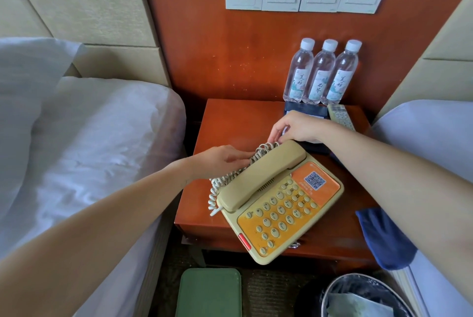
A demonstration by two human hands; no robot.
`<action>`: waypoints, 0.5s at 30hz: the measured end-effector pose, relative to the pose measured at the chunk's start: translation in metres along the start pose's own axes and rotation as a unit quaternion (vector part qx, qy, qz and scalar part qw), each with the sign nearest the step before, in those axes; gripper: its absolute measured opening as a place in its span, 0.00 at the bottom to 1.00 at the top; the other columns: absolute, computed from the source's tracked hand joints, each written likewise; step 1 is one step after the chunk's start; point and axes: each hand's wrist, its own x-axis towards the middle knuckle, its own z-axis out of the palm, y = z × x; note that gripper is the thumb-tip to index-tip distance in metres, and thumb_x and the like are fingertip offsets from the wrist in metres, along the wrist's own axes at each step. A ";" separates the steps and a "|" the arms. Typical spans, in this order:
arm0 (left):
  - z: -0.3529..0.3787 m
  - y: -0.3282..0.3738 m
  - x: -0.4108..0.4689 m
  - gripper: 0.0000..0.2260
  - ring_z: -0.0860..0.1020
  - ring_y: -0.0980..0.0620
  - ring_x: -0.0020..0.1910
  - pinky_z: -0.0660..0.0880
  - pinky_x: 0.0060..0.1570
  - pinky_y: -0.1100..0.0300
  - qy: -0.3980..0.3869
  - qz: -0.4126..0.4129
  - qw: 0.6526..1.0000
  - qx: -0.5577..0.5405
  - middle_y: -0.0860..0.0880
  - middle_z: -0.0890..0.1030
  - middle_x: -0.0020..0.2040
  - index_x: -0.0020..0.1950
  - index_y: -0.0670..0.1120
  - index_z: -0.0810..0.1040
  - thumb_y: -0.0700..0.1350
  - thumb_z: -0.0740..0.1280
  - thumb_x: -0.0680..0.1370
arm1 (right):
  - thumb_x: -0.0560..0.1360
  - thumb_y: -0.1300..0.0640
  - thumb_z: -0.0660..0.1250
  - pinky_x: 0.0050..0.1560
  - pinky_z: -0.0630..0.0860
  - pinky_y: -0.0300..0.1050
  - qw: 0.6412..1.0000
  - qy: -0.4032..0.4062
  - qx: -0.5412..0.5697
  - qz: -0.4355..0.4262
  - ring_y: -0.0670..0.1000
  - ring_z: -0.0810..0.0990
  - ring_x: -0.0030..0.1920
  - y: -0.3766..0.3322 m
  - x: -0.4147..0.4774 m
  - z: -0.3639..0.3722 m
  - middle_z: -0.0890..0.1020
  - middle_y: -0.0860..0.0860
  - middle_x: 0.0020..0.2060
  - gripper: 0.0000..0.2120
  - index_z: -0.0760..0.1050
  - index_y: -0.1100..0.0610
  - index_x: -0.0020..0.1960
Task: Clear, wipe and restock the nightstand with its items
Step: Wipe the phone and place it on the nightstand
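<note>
Head camera gives me both hands over the nightstand (230,122). My right hand (294,127) is curled downward, its fingertips (275,139) pinching the top loops of the coiled cord (230,178) just above the upper end of the handset (263,173). My left hand (222,159) reaches in from the left with its fingers laid fairly straight against the coils beside the handset; I see no grip there, only touch.

The handset lies in its cradle on the phone (281,214), a beige set with an orange keypad face. It sits at an angle on the front half of the nightstand, its near corner jutting past the front edge.

Behind my right hand lies a dark folder (304,109), with a remote (340,114) just beside it on the right. Three water bottles (320,73) stand upright in a row, touching, at the back against the wood panel.

A blue cloth (384,237) hangs at the edge of the right bed, under my right forearm. On the floor in front stand a green box (208,293) and a lined waste bin (363,296).
</note>
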 end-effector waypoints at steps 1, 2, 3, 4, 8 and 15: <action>0.002 -0.001 0.000 0.19 0.71 0.54 0.62 0.66 0.62 0.61 0.005 -0.008 1.000 0.030 0.56 0.72 0.59 0.74 0.61 0.65 0.54 0.57 0.83 | 0.73 0.71 0.66 0.47 0.79 0.44 1.000 -0.004 0.016 0.006 0.48 0.82 0.44 -0.002 -0.002 -0.001 0.85 0.54 0.44 0.19 0.86 0.49 0.41; 0.004 -0.003 0.001 0.19 0.72 0.53 0.60 0.69 0.61 0.58 0.007 -0.016 0.998 0.060 0.55 0.73 0.58 0.74 0.64 0.64 0.55 0.57 0.83 | 0.74 0.69 0.65 0.51 0.80 0.45 0.999 -0.012 0.028 0.017 0.49 0.83 0.47 -0.006 -0.005 -0.002 0.86 0.53 0.45 0.17 0.86 0.50 0.42; 0.005 -0.002 -0.001 0.19 0.73 0.52 0.58 0.71 0.59 0.55 0.010 -0.021 0.996 0.087 0.54 0.73 0.58 0.74 0.66 0.62 0.57 0.56 0.83 | 0.74 0.66 0.65 0.52 0.80 0.44 0.999 -0.018 0.034 0.031 0.49 0.83 0.49 -0.010 -0.007 -0.004 0.86 0.52 0.46 0.15 0.86 0.50 0.43; 0.007 -0.003 -0.001 0.20 0.73 0.52 0.56 0.73 0.57 0.54 0.015 -0.027 0.993 0.113 0.53 0.73 0.58 0.75 0.67 0.59 0.58 0.54 0.83 | 0.75 0.61 0.68 0.50 0.81 0.42 0.998 -0.022 0.028 0.046 0.49 0.83 0.49 -0.014 -0.007 -0.004 0.86 0.50 0.46 0.10 0.86 0.50 0.42; 0.018 -0.002 -0.005 0.22 0.75 0.52 0.54 0.73 0.58 0.53 0.030 -0.009 0.989 0.147 0.53 0.68 0.62 0.79 0.62 0.52 0.56 0.49 0.84 | 0.69 0.44 0.76 0.37 0.73 0.38 0.997 0.007 -0.042 0.066 0.44 0.79 0.38 -0.026 -0.003 0.004 0.82 0.45 0.35 0.12 0.83 0.52 0.36; 0.022 -0.017 -0.028 0.21 0.73 0.57 0.51 0.71 0.53 0.69 0.111 0.038 0.993 0.018 0.53 0.68 0.58 0.76 0.50 0.66 0.46 0.62 0.82 | 0.71 0.54 0.76 0.38 0.72 0.40 0.992 0.024 -0.074 0.099 0.51 0.79 0.45 -0.025 -0.004 0.006 0.82 0.51 0.43 0.07 0.80 0.55 0.41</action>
